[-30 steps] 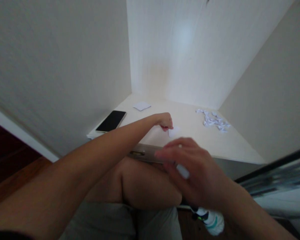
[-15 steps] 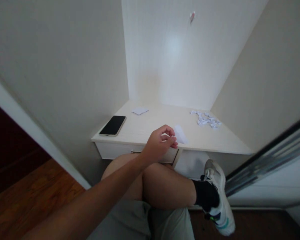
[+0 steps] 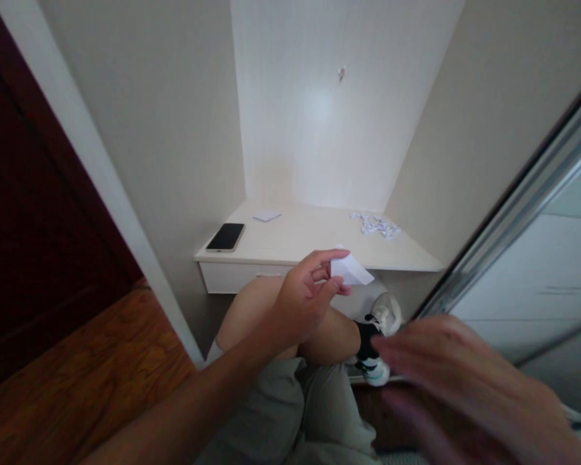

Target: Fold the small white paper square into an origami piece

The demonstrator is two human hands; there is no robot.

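Between the thumb and fingers of my left hand (image 3: 310,290) is a folded piece of white paper (image 3: 352,270), held above my legs just off the shelf's front edge. My right hand (image 3: 458,381) is at the lower right, close to the camera and blurred by motion. Its fingers point left, with a gap between thumb and fingers, and nothing shows in it. Another folded white paper (image 3: 267,215) lies on the white shelf (image 3: 300,236) towards the back left. Several small twisted paper pieces (image 3: 377,226) are grouped at the shelf's right.
A phone (image 3: 226,237) lies dark side up at the shelf's left end. Below is a drawer (image 3: 237,278). Side panels rise left and right, and a metal-edged sliding door (image 3: 518,226) stands at the right. My crossed leg and shoe (image 3: 385,313) are under the shelf's edge.
My left hand has taken hold of the paper near the shelf's front and lifted it. My right hand has come into view at the lower right. The camera view has shifted.
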